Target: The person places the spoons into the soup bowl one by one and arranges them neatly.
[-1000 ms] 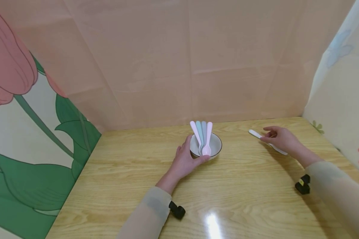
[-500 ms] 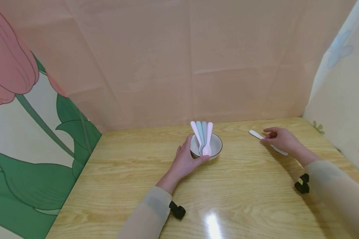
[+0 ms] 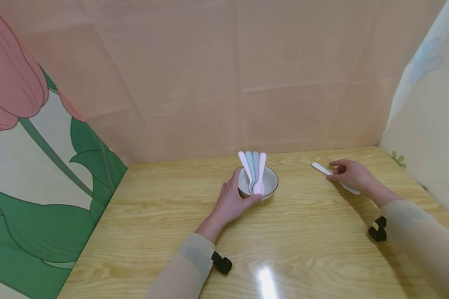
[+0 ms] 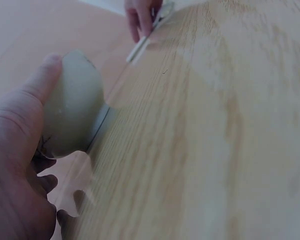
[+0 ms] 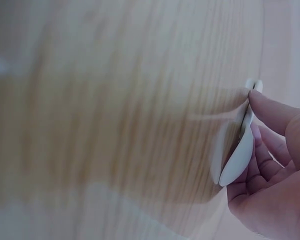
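My left hand (image 3: pixel 229 202) holds a small white bowl (image 3: pixel 272 182) with a dark rim by its near left side, thumb across the front. Several spoons lean in the bowl, handles up past the far rim: pink ones (image 3: pixel 262 167) on the outside, with a green one (image 3: pixel 249 160) and a grey-blue one between them. To the right, my right hand (image 3: pixel 353 176) pinches a white spoon (image 3: pixel 320 167) at mid-handle. In the right wrist view this spoon (image 5: pixel 237 161) lies at the tabletop, its bowl end nearer the wrist. The left wrist view shows the bowl's outside (image 4: pixel 75 107); the spoons are hidden there.
Both hands work over a light wooden table (image 3: pixel 292 241) with a bright light reflection near its front. A plain pinkish backdrop (image 3: pixel 194 104) rises behind the table. Flower-patterned panels stand at the left (image 3: pixel 41 232) and right (image 3: pixel 434 137).
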